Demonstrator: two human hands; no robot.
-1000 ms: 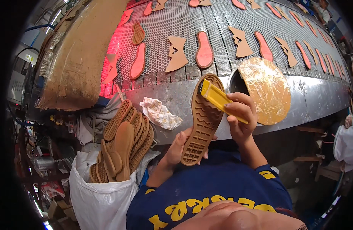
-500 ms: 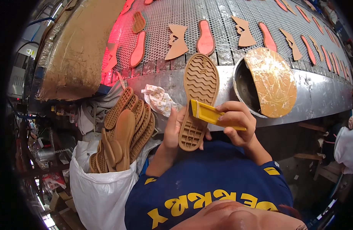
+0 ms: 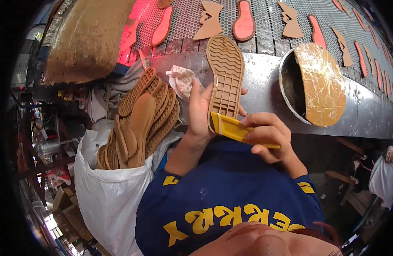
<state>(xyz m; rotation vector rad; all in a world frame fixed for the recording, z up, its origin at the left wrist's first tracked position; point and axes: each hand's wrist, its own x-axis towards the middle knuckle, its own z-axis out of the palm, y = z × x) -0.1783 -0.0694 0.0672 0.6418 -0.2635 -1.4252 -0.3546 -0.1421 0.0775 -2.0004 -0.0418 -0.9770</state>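
My left hand (image 3: 200, 112) grips a tan shoe sole (image 3: 226, 72) from beneath, thumb along its left edge and fingertips showing past the right. The patterned underside faces up: wavy ridges at the far end, square grid cells toward the heel. Pinched in my right hand (image 3: 270, 135) is a yellow flat-handled tool (image 3: 232, 129). Its left end lies across the heel of the sole, nearest my body; I cannot make out the tip's kind. Left of me, several more tan soles (image 3: 139, 126) stand upright in a white sack (image 3: 115, 192).
Ahead, a metal-edged bench (image 3: 256, 85) borders a mesh conveyor (image 3: 264, 25) bearing pink-topped soles (image 3: 244, 22) and tan cut-out pieces (image 3: 209, 20). A round metal pot (image 3: 290, 85) with a half-covering tan lid (image 3: 323, 85) sits at right. A crumpled cloth (image 3: 180, 80) lies by my left hand.
The yellow tool has gone from the middle of the sole to its heel end. My left hand has pushed the sole slightly farther from my body. The whole view has shifted a little.
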